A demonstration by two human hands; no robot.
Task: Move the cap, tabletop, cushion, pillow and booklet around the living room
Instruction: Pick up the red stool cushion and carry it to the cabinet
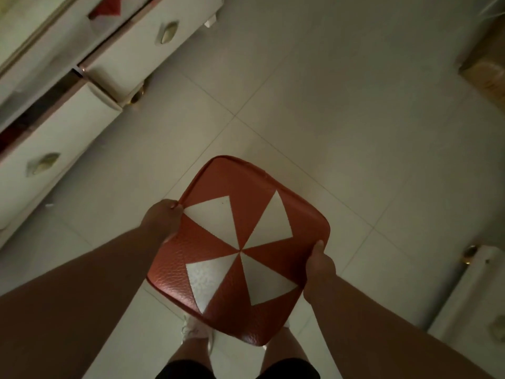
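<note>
A square cushion [237, 250] in red-brown leather with white triangles meeting at its centre is held flat above the tiled floor, in front of my legs. My left hand [163, 220] grips its left edge with the thumb on top. On the right edge, my right hand [318, 265] clasps the cushion the same way. The cap, tabletop, pillow and booklet are out of sight.
A white cabinet [68, 127] with two partly pulled-out drawers and gold handles stands along the left. A white furniture piece with a gold foot [475, 285] is at the right. A brown box [489, 64] sits at the upper right. Pale floor tiles [314, 105] stretch ahead.
</note>
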